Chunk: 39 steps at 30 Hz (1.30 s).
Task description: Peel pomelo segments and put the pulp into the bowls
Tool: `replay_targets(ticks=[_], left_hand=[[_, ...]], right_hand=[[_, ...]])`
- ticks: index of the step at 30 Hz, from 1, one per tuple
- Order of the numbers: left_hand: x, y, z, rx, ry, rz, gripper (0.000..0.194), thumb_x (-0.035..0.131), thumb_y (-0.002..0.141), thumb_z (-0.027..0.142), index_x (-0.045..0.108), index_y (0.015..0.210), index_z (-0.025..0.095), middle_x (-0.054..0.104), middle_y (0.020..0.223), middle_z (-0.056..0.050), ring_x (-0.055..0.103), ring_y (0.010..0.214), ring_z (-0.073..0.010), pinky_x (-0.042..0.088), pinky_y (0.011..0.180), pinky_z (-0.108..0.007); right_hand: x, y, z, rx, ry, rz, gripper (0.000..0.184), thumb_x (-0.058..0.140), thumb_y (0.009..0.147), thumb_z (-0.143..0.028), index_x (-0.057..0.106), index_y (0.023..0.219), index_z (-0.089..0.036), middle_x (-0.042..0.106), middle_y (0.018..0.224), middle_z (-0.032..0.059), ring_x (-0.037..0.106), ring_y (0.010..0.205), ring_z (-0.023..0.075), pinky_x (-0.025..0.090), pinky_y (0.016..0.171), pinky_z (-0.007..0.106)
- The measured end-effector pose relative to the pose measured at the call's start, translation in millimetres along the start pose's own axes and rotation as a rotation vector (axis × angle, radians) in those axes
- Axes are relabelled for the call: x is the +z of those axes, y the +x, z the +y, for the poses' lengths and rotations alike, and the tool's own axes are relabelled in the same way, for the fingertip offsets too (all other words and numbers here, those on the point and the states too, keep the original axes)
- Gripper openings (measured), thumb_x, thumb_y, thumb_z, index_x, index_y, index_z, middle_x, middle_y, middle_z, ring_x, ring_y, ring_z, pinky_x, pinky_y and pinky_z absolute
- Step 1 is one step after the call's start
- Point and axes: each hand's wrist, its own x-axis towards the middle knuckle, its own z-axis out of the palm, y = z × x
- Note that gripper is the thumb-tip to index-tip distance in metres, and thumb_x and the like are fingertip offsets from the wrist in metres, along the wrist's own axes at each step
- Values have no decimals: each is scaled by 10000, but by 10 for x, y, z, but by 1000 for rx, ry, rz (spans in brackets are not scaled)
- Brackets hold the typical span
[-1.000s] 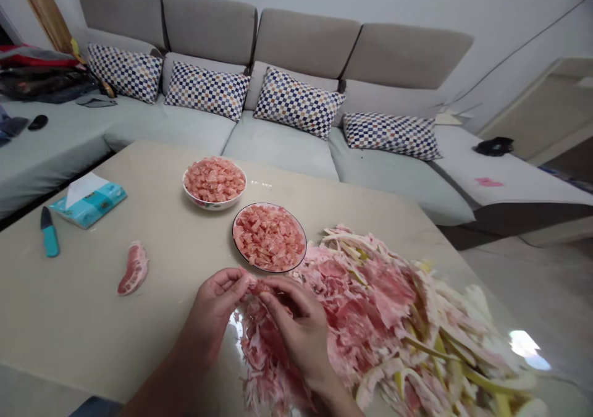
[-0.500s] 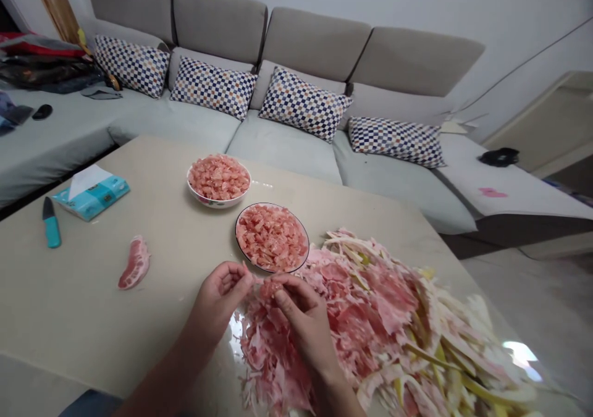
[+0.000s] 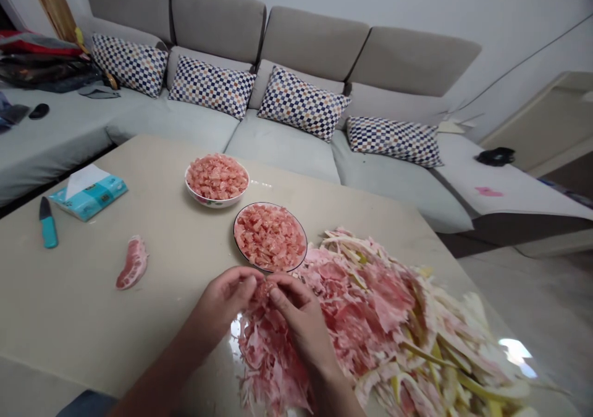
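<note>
Between my left hand [image 3: 233, 293] and my right hand [image 3: 296, 309] is a small piece of red pomelo flesh [image 3: 264, 292]. Both hands pinch it, fingertips close together, just in front of a dark-rimmed plate [image 3: 236, 244] heaped with peeled pomelo pulp [image 3: 271, 235]. Under and beside my right hand spreads a pile of pink pomelo membranes [image 3: 356, 318], mixed with white and yellow peel strips [image 3: 463, 361] at the right. A whole pomelo segment [image 3: 132, 262] lies on the table to the left of my hands.
Behind the plate stands a white bowl [image 3: 215, 204] filled with more pulp. At the table's left are a blue tissue pack [image 3: 95, 196] and a small knife with a turquoise handle [image 3: 49, 231]. A sofa [image 3: 287, 145] with checked cushions runs along the far side.
My left hand has moved right, closer to my right hand, and the strip stretched between them is no longer visible. The view has shifted slightly.
</note>
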Motion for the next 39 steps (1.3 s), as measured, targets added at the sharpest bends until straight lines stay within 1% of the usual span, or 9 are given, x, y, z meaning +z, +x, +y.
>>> replay_targets(ticks=[6, 8, 13, 18, 21, 24, 33, 35, 39], left_hand=[[-17, 3, -17, -90, -199, 6, 232, 739, 759, 297, 708, 957, 180, 731, 958, -77, 674, 880, -193, 511, 850, -314], [-37, 10, -18, -122, -277, 56, 247, 738, 767, 287, 712, 986, 177, 724, 986, -78, 671, 885, -182, 504, 890, -322], [-98, 48, -40, -147, -435, 100, 293, 728, 783, 257, 706, 1054, 148, 712, 887, -74, 656, 825, -154, 518, 858, -295], [-126, 91, -43, -91, -528, 125, 289, 690, 821, 216, 685, 1107, 177, 678, 849, -28, 623, 755, -94, 516, 771, -201], [-121, 97, -25, -75, -578, 117, 292, 681, 825, 185, 675, 1116, 174, 679, 895, -35, 627, 767, -92, 519, 775, -201], [-111, 92, -14, -79, -589, 116, 316, 677, 824, 173, 655, 1139, 181, 688, 925, -50, 647, 801, -113, 527, 803, -231], [-108, 98, 28, -87, -631, 149, 223, 626, 835, 94, 677, 1049, 134, 699, 915, -72, 660, 793, -120, 538, 811, -240], [-145, 110, 68, -60, -640, 169, 192, 610, 837, 72, 687, 1006, 121, 698, 909, -70, 661, 793, -113, 542, 811, -224], [-191, 125, 129, -16, -638, 196, 165, 600, 836, 55, 687, 964, 113, 690, 863, -57, 660, 781, -104, 552, 801, -206]], right_hand=[[-98, 15, -37, 0, 2, 19, 298, 642, 848, -426, 650, 1079, -238, 680, 941, 42, 613, 715, 167, 511, 634, 268], [-140, 11, -57, -6, -20, 54, 210, 588, 888, -416, 634, 929, -214, 614, 781, 7, 535, 607, 134, 454, 552, 233], [-36, -69, -37, -99, -314, 8, 373, 401, 975, -402, 440, 658, -208, 430, 607, -32, 419, 542, 122, 352, 488, 221], [141, -146, 20, -263, -638, -221, 406, 425, 974, -316, 434, 583, -206, 448, 550, -32, 444, 518, 122, 372, 522, 233], [109, -128, -27, -326, -616, -297, 191, 456, 945, -201, 632, 871, -209, 663, 816, 40, 614, 760, 170, 486, 696, 265], [28, -90, -78, -354, -558, -258, 282, 470, 903, -127, 657, 1084, -237, 714, 1011, 59, 659, 914, 192, 515, 794, 297], [-67, -20, -137, -180, -663, -187, 49, 712, 785, -245, 713, 791, -196, 711, 730, 18, 639, 661, 181, 488, 620, 272], [-85, -20, -179, -208, -678, -203, 65, 658, 828, -226, 716, 839, -199, 706, 734, 20, 632, 660, 177, 484, 621, 271], [-114, -61, -278, -212, -613, -394, 396, 553, 885, -158, 611, 1257, -278, 758, 924, 28, 697, 781, 189, 523, 729, 293]])
